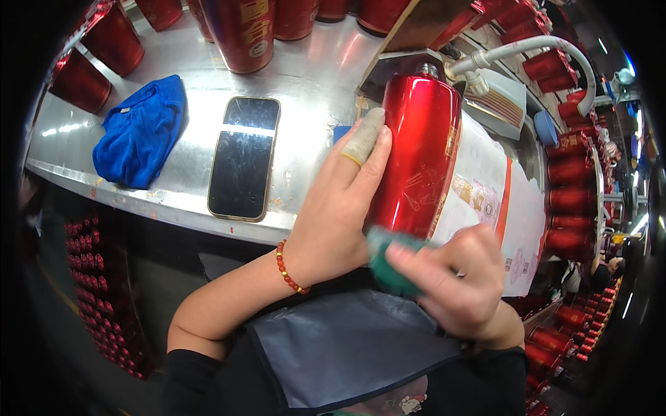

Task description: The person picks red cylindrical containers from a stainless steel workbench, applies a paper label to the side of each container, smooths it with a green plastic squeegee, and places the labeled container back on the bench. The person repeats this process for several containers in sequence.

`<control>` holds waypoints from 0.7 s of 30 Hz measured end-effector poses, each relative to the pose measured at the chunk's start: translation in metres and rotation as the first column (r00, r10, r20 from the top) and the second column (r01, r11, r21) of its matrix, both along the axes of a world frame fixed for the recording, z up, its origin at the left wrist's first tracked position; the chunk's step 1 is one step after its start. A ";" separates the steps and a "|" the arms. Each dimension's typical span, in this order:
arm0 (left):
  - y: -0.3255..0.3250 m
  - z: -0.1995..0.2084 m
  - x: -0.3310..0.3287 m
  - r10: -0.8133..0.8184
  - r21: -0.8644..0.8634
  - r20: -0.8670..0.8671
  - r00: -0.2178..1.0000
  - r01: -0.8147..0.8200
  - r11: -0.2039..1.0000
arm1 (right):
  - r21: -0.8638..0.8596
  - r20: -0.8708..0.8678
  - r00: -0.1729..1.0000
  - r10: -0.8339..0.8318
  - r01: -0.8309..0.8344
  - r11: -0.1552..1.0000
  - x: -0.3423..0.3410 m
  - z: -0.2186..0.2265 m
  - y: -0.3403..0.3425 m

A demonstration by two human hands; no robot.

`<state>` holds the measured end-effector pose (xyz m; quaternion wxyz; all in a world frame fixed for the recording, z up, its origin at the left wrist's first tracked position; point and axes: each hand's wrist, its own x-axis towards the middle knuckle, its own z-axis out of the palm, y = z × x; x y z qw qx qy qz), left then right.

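Observation:
A glossy red bottle (420,152) lies tilted in front of me, its silvery neck pointing away beside a dark fixture. My left hand (336,197) holds its left side, fingers stretched along the red surface. One finger wears a pale cloth finger cover (363,136), and a beaded bracelet (284,267) circles that wrist. At the bottle's near end, my right hand (458,281) is closed on a green pad-like piece (395,267). Motion blurs this piece, so its exact kind is unclear. It meets or nearly meets the bottle's lower edge.
On the metal bench (305,90) lie a black phone (244,158) and a crumpled blue cloth (142,133). Red containers (243,35) line its far side. To the right are printed sheets (513,215) and a white curved pipe (534,45). More red bottles (570,197) stand beyond.

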<state>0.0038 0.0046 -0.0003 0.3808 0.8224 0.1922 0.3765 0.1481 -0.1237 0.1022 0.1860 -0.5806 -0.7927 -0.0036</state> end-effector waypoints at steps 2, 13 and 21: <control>-0.001 -0.003 -0.001 0.023 0.025 0.002 1.000 -0.023 0.999 | -0.007 -0.022 0.997 -0.067 0.067 0.998 -0.004 0.011 0.004; 0.002 -0.011 -0.005 0.024 -0.013 0.014 1.000 -0.024 1.000 | -0.044 -0.059 0.996 0.059 -0.062 0.997 0.010 0.005 0.014; 0.009 -0.012 -0.010 -0.048 -0.045 -0.058 0.997 0.046 0.998 | -0.055 -0.141 0.990 -0.009 0.002 0.998 0.028 -0.003 -0.004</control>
